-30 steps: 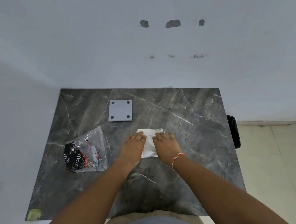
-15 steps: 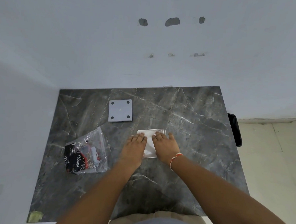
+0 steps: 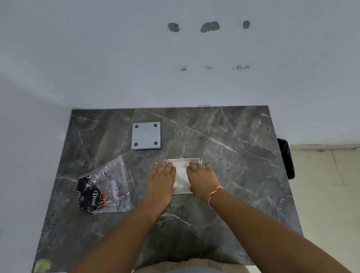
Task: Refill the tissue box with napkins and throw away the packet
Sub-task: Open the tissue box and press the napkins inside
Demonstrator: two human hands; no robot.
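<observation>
A white square tissue box (image 3: 183, 159) sits open-topped at the middle of the dark marble table (image 3: 238, 154). White napkins (image 3: 181, 173) lie inside it. My left hand (image 3: 161, 179) lies flat on the left part of the napkins, fingers stretched forward. My right hand (image 3: 202, 177), with a red-and-white thread at the wrist, lies flat on the right part. A strip of napkin shows between the hands. The clear plastic packet (image 3: 103, 188), printed in black and red, lies crumpled to the left, a hand's width from my left hand.
A grey square plate with four dark dots (image 3: 146, 135) lies behind the box toward the wall. A black bin (image 3: 286, 158) stands on the floor past the table's right edge. A yellowish scrap (image 3: 41, 265) sits at the near left corner. White walls close the back and left.
Both hands have stayed flat on the napkins, shifting only slightly. The napkins sit lower, and the box's thin rim now shows along the far side.
</observation>
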